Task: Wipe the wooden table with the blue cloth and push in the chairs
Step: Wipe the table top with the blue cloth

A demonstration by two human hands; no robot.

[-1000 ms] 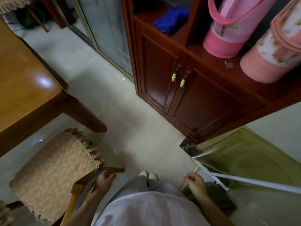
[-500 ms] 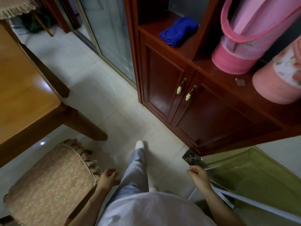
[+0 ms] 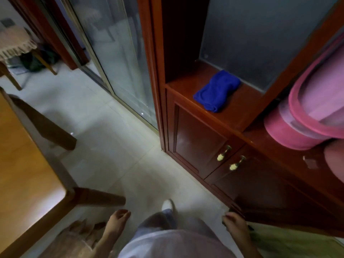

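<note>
the cloth [image 3: 216, 90] is lying bunched on the cabinet's [image 3: 201, 138] open shelf, above the two small doors, and nobody is touching it. the left hand [image 3: 119, 219] is hanging with fingers loosely curled, holding nothing. the right hand [image 3: 233, 223] is hanging close to the cabinet's lower edge, and i'm seeing nothing in it either.

now the risks, as i'm judging them. the pink tub [image 3: 290, 131] is sitting in the cabinet's next bay, just beside the cloth, so a wide reach is inviting a knock. the table [image 3: 24, 164] corner and leg are jutting toward the cabinet and narrowing the aisle, so a hip or shin is asking for a bump.

the chair [image 3: 74, 237] is standing out from the table, across the aisle from the cabinet. the floor [image 3: 111, 142] is showing pale, glossy tile, possibly slick. a glass door [image 3: 115, 58] is running off from the cabinet's far end.
</note>
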